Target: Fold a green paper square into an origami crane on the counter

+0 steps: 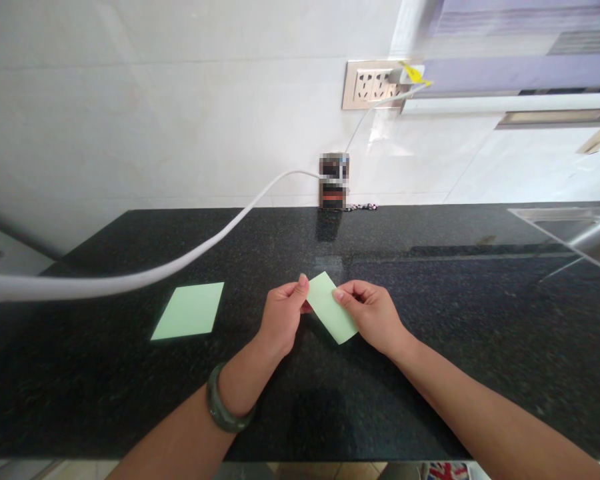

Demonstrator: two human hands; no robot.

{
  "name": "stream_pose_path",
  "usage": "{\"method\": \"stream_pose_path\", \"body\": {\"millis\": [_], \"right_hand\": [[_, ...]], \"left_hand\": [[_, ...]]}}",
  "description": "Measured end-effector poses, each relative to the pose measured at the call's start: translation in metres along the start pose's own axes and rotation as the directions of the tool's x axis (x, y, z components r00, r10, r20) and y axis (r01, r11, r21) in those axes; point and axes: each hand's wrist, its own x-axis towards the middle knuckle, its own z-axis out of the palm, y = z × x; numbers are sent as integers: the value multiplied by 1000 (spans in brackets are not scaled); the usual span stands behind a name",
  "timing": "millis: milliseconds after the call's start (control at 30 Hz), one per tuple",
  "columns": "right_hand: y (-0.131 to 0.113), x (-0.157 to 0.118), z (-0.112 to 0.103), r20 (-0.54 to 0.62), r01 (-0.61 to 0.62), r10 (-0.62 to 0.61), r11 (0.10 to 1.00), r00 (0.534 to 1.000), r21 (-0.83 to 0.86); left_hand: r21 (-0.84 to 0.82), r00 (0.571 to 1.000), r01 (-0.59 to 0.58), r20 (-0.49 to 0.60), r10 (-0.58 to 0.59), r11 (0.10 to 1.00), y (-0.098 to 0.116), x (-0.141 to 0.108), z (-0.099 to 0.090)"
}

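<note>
Between my hands a pale green piece of paper (331,312) is held up above the dark speckled counter (300,400), tilted. My left hand (283,313) pinches its upper left corner, with the thumb pointing up. On the other side, my right hand (373,313) grips its right edge, thumb on top. A green bangle circles my left wrist. A second pale green sheet (190,311) lies flat on the counter to the left of my left hand.
A phone-like object (334,180), blurred out, leans on the wall with a beaded strap. A thick white cable (180,263) crosses the left side. A socket panel (351,85) is on the wall. At the right edge is a metal sink (590,233).
</note>
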Motion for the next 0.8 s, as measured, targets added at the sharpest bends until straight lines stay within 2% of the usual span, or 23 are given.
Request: {"method": "stream_pose_path", "body": {"millis": [100,167,233,333,433,467,533,600,633,700,733,800], "right_hand": [[1,2,-4,9,-11,11,1000,1000,-30],[0,4,-8,47,10,-6,996,999,-86],[-2,5,-12,108,102,-82,975,991,-197],[-7,5,-18,212,300,-235,881,949,-367],[-8,6,-22,273,391,-301,833,914,-390],[-8,6,-22,243,382,-309,850,919,-362],[-6,7,-20,82,302,-291,928,953,-220],[-3,7,-14,-105,182,-175,982,979,58],[-2,6,-10,-138,124,-95,968,986,218],[-2,3,-1,-59,6,20,909,998,418],[-2,1,5,13,-34,32,885,999,464],[-2,-3,14,79,-60,24,860,997,507]], "left_hand": [[37,999,54,7,-54,998,3,2,-2],[96,996,61,51,-66,993,6,3,-4],[184,986,46,147,-74,982,8,3,-8],[318,951,4,293,-103,948,8,2,-12],[389,936,-45,338,-97,920,8,1,-12],[383,943,-52,322,-81,922,8,1,-11],[306,969,-46,244,-32,951,8,1,-8],[158,992,-34,129,13,987,7,1,-3],[82,997,-28,79,21,996,6,1,-1],[-39,1000,-18,15,19,999,5,0,2],[-77,1000,-9,4,10,997,5,0,3],[-107,1000,12,12,-11,994,3,-2,4]]}}
